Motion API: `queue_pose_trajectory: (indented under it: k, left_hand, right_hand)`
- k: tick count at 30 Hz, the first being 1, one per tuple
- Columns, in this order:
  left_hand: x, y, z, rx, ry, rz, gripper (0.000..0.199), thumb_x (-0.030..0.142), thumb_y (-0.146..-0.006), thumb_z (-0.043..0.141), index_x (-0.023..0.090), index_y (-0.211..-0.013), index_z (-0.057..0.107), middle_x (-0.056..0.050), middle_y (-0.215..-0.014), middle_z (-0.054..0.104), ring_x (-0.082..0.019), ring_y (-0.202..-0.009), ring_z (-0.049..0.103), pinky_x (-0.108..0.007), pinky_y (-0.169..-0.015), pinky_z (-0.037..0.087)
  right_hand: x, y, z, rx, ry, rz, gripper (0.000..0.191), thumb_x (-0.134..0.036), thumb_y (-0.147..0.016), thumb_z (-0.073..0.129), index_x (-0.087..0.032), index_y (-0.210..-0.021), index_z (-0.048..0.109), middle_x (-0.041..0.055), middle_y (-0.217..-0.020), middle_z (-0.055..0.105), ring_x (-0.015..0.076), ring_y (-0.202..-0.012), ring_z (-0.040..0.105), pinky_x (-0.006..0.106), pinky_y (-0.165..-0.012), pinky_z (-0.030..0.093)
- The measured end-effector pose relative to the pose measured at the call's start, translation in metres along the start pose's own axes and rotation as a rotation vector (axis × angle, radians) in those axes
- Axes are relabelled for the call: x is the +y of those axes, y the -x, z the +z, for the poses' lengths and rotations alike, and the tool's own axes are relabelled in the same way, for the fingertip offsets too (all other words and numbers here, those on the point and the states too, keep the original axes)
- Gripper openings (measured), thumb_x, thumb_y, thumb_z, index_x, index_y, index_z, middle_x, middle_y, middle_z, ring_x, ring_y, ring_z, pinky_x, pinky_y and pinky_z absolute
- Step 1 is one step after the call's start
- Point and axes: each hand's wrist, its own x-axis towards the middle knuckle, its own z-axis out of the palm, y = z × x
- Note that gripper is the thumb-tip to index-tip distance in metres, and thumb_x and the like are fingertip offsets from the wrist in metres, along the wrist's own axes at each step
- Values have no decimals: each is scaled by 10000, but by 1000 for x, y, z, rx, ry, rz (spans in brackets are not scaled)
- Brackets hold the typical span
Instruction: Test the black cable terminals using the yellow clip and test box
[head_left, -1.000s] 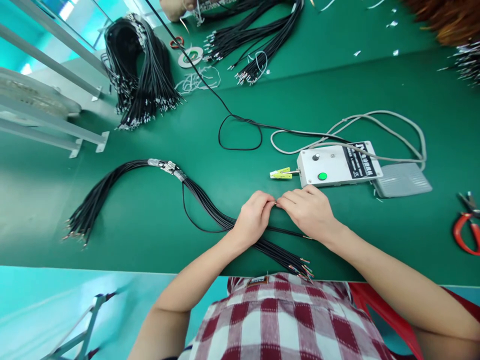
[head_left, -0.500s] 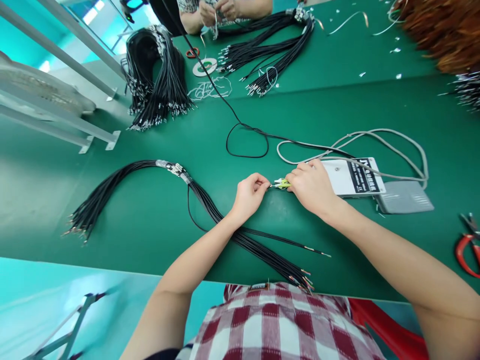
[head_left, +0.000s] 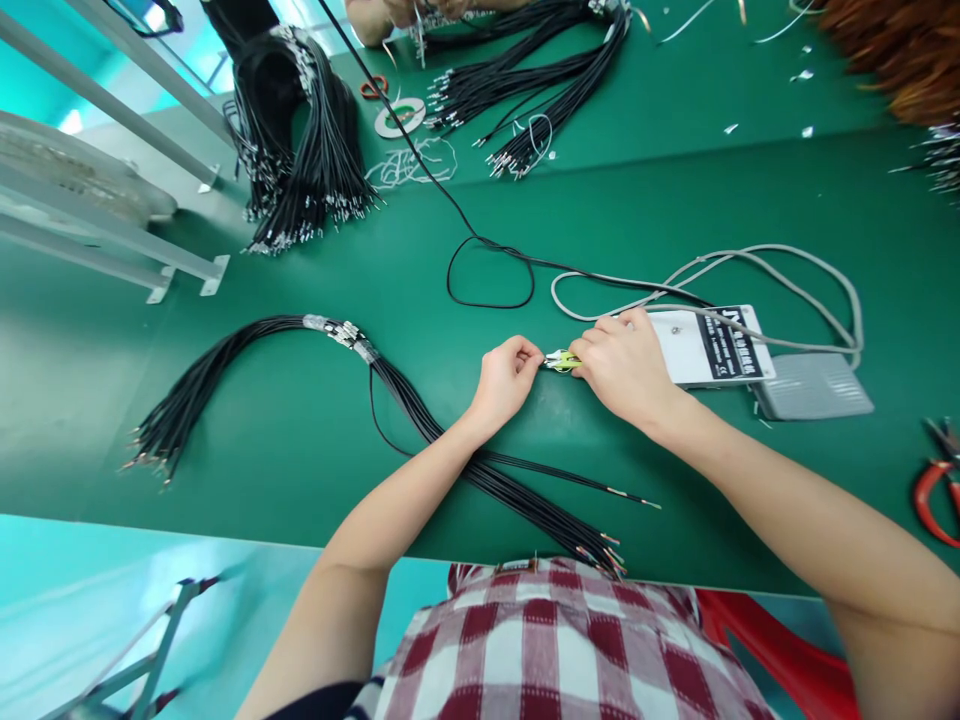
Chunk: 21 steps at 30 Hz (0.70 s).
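My left hand (head_left: pixel 510 378) is closed in a pinch at the middle of the table, on what looks like the thin end of a wire; most of it is hidden by the fingers. Just right of those fingertips is a small yellow-green clip (head_left: pixel 562 361) with pale jaws, and my right hand (head_left: pixel 622 365) is closed around its rear. That hand lies against the left end of a white machine box (head_left: pixel 686 345) with a black label. Under my left forearm runs a bundle of black cables (head_left: pixel 405 390), banded with clear wrap and showing bare coloured wire ends.
A grey foot pedal (head_left: pixel 814 385) and looped grey cord (head_left: pixel 795 250) lie right. Red-handled pliers (head_left: pixel 934 495) rest at the right edge. Further back are black cable bundles (head_left: pixel 300 140), a tape roll (head_left: pixel 400 117), a brown bundle (head_left: pixel 900 50) and a co-worker's hands (head_left: pixel 420 10).
The view has shifted slightly, so the far items sit higher in the picture. Both hands keep nearly the same place and grip, with the left fingertips close to the clip.
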Motion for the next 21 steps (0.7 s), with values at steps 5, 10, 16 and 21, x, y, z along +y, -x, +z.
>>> queue_pose_trajectory:
  k: [5,10,16,21]
  left_hand:
    - [-3,-1,2,7,32,-12,90,151,-829,590,170,-741,601,18,-633,610,-89,-494,493,-219,-501,348]
    - [-5,-1,4,21,89,-35,82,147,-829,597,163,-749,604,10,-652,619,-92,-520,523,-214,-515,377]
    - [-6,-1,5,22,138,-58,80,149,-832,598,161,-753,596,11,-647,608,-93,-533,535,-208,-522,395]
    - [-6,0,5,30,133,-57,81,147,-830,599,163,-751,594,11,-645,610,-92,-533,537,-205,-524,398]
  right_hand:
    - [-1,2,0,20,-10,1,142,-183,-904,614,-178,-786,694,65,-798,734,240,-887,535,405,-781,217]
    - [-2,3,-1,10,-14,13,82,-214,-879,658,-169,-822,695,66,-832,734,247,-917,541,412,-798,220]
    - [-1,4,1,24,-31,17,70,-194,-871,658,-163,-812,680,64,-830,731,244,-911,544,411,-807,226]
    - [-5,3,1,33,-18,22,47,-214,-859,678,-168,-853,686,73,-866,741,262,-926,540,421,-816,241]
